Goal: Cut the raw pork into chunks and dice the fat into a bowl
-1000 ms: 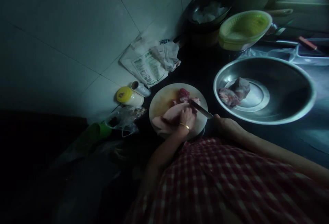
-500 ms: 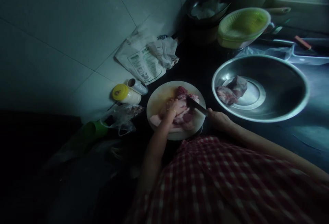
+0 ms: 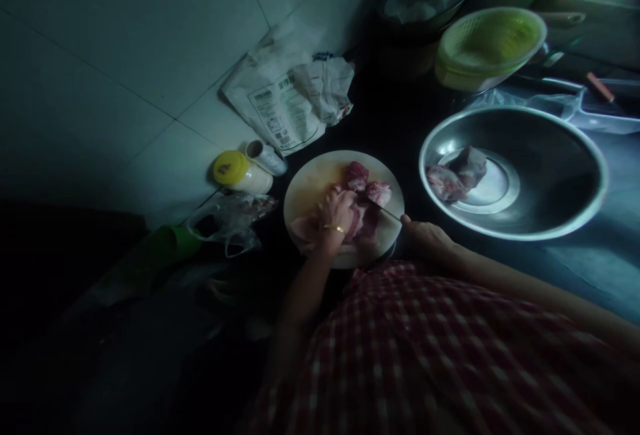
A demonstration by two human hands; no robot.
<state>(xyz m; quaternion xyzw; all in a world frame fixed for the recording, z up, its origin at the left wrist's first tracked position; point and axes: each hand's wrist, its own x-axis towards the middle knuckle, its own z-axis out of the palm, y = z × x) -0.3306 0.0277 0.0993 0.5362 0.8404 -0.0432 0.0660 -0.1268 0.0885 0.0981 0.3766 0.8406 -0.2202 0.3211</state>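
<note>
The left hand (image 3: 336,214) lies over meat (image 3: 356,222) on the round board (image 3: 305,185), seemingly steadying it beside the knife (image 3: 384,210), though whether its fingers pinch cannot be told. The right hand (image 3: 427,236) wraps the handle; nearby, a basin (image 3: 599,175) keeps chunks (image 3: 450,182) contained.

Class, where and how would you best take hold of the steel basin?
Probably two-handed, by its rim at the left and right ends, coming from the near side: the basin is wide and open-topped, with clear plastic close behind it. The meat inside lies leftward, so that end may weigh more.
</note>
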